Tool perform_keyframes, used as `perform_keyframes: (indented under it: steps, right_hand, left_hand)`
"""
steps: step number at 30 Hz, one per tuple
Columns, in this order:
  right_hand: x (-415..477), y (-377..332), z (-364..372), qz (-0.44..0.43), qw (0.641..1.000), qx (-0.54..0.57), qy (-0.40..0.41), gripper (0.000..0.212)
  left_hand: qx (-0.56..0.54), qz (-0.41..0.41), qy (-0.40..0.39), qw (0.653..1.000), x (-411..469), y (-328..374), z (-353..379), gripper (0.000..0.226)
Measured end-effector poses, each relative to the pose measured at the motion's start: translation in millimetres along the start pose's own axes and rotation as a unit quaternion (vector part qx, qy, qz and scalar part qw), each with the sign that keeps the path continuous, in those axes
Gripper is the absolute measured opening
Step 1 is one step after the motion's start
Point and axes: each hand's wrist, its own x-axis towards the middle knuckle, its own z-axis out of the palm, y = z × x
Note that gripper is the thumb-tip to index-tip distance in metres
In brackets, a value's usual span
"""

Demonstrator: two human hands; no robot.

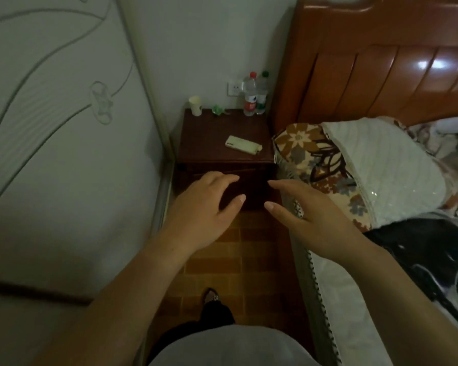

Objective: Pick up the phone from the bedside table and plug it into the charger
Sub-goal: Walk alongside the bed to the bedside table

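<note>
A pale phone (pixel 241 144) lies flat on the dark wooden bedside table (pixel 209 138), toward its right front. A white wall socket (pixel 234 88) sits on the wall behind the table; I see no charger cable. My left hand (pixel 209 204) and my right hand (pixel 307 215) are both stretched out in front of the table's front face, below the phone. Both hold nothing, with fingers spread apart. Neither hand touches the phone.
Two plastic bottles (pixel 250 95), a paper cup (pixel 195 105) and a green wrapper (pixel 218 110) stand at the table's back edge. A mattress (pixel 64 128) leans on the left. The bed with a floral pillow (pixel 328 165) and wooden headboard (pixel 381 62) is on the right. A narrow tiled floor strip (pixel 236 260) runs between.
</note>
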Motion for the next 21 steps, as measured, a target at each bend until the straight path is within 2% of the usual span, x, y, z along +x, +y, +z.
perform_keyframes:
  steps: [4, 10, 15, 21]
  right_hand:
    - [70, 12, -4, 0.005, 1.000, -0.005, 0.027, 0.062]
    - [141, 42, -9, 0.025, 0.999, -0.003, 0.021, 0.061]
    - [216, 79, -16, 0.022, 0.999, -0.013, 0.023, 0.051]
    - [320, 132, -21, -0.012, 1.000, -0.021, -0.005, 0.052]
  left_hand:
    - [0.016, 0.023, -0.015, 0.999, 77, -32, -10, 0.051]
    - [0.022, 0.022, -0.056, 0.998, 154, -65, -5, 0.051]
    - [0.016, 0.000, -0.058, 0.998, 221, -88, -3, 0.051]
    - [0.033, -0.038, -0.052, 0.997, 312, -113, 17, 0.049]
